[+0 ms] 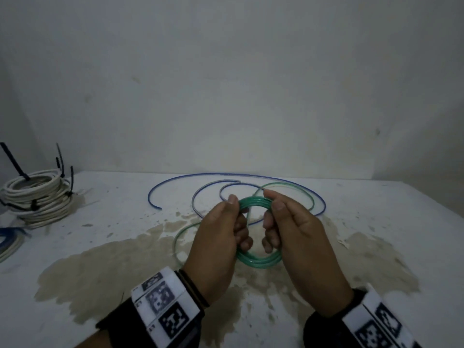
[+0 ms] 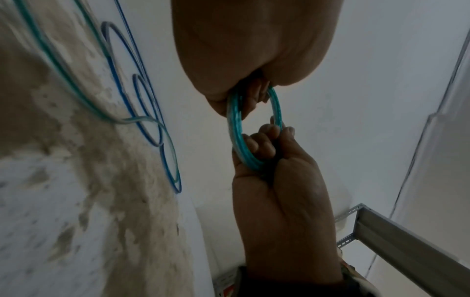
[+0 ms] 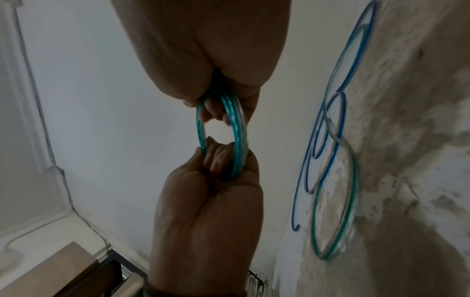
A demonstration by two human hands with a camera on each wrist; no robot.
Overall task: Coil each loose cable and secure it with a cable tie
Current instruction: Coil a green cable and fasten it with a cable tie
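A green cable coil (image 1: 258, 261) of several turns hangs just above the table, held upright between both hands. My left hand (image 1: 238, 219) grips its left side, thumb on top and fingers curled through the ring. On the opposite side my right hand (image 1: 273, 222) grips it the same way. The left wrist view shows the coil (image 2: 234, 128) with the right hand's fingers (image 2: 264, 144) curled round it. In the right wrist view the coil (image 3: 236, 128) runs between both fists. The green cable's loose tail (image 1: 180, 237) loops on the table. A blue cable (image 1: 226, 175) lies loose behind.
A stack of white coils (image 1: 37, 197) bound with black cable ties (image 1: 61, 159) stands at the back left. More coiled cable (image 1: 10, 239) shows at the left edge. The white table (image 1: 376, 209) has a large brown stain under the hands. A wall rises behind.
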